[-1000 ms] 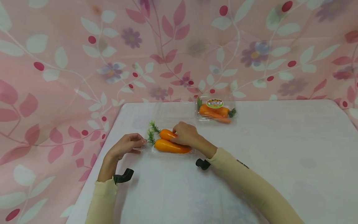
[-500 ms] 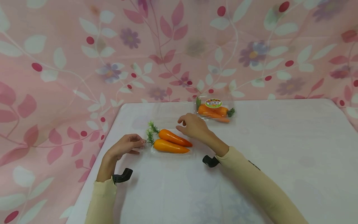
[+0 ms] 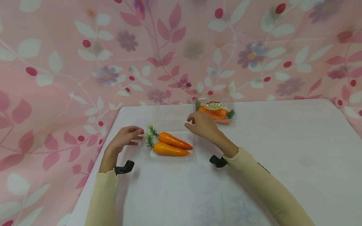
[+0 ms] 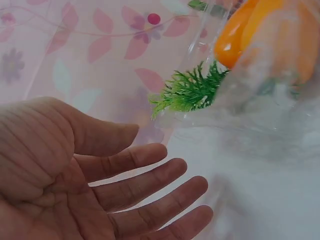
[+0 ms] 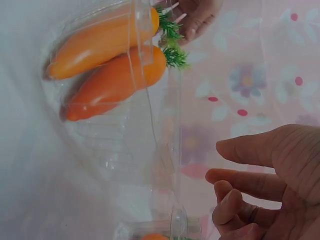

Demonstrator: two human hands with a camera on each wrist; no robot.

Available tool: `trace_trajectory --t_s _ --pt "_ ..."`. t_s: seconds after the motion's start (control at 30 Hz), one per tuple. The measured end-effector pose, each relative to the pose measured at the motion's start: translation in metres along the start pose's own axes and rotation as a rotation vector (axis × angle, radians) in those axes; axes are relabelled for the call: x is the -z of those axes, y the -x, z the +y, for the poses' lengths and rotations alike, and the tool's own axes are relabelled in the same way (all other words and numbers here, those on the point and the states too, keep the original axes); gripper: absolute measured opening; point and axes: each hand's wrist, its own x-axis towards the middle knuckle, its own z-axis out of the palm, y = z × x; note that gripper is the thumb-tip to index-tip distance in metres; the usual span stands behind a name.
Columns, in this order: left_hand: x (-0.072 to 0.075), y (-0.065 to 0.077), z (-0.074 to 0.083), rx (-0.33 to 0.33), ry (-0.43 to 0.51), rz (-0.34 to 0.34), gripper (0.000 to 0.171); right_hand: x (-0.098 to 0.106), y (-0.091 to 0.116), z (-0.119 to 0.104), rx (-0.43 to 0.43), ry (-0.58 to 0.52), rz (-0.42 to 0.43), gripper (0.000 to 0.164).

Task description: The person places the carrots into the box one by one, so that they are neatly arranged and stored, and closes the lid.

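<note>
Two orange toy carrots with green tops lie side by side in a clear plastic box (image 3: pixel 172 158). The nearer carrot (image 3: pixel 171 149) is paler; the farther carrot (image 3: pixel 176 140) is redder toward its tip. Behind them the box's clear lid (image 3: pixel 172 113) is folded back onto the table. My left hand (image 3: pixel 126 137) hovers left of the green tops, fingers spread and holding nothing, as the left wrist view's hand (image 4: pixel 115 185) also shows. Above the table, right of the lid, my right hand (image 3: pixel 204 125) has loosely bent fingers and nothing between them.
A second clear box (image 3: pixel 214 110) with a round label and several carrots inside stands at the back, just beyond my right hand. The white-covered table (image 3: pixel 268 157) meets a pink floral cloth (image 3: pixel 158 47) behind and on the left.
My right hand has let go of the farther carrot and moved back and to the right. My left hand has come away from the box's left edge, lifting slightly. The carrots stay in the box.
</note>
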Motion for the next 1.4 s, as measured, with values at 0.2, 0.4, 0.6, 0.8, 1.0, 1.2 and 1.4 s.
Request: trace_trajectory --t_s 0.2,0.4,0.6,0.8,1.0,1.2,1.4 --pt "0.003 -0.027 0.008 0.036 0.026 0.013 0.048 0.002 0.002 0.006 -0.014 -0.009 0.026 0.026" --pt "0.004 -0.051 0.015 0.132 0.147 0.040 0.058 0.006 0.004 0.009 -0.017 -0.003 0.035 0.025" --pt "0.003 -0.069 0.017 0.187 0.190 0.053 0.064 0.006 0.005 0.011 -0.020 0.009 0.031 0.023" --pt "-0.001 -0.081 0.019 0.210 0.170 0.081 0.051 0.005 0.006 0.012 -0.012 0.006 0.040 0.022" --pt "-0.003 -0.087 0.023 0.252 0.183 0.123 0.039 0.004 0.007 0.013 -0.003 0.015 0.035 0.023" --pt "-0.003 -0.086 0.029 0.234 0.255 0.154 0.034 0.004 0.009 0.014 -0.012 0.025 0.028 0.023" --pt "0.001 -0.085 0.029 0.194 0.267 0.142 0.038 0.002 0.008 0.015 -0.031 0.019 0.019 0.023"
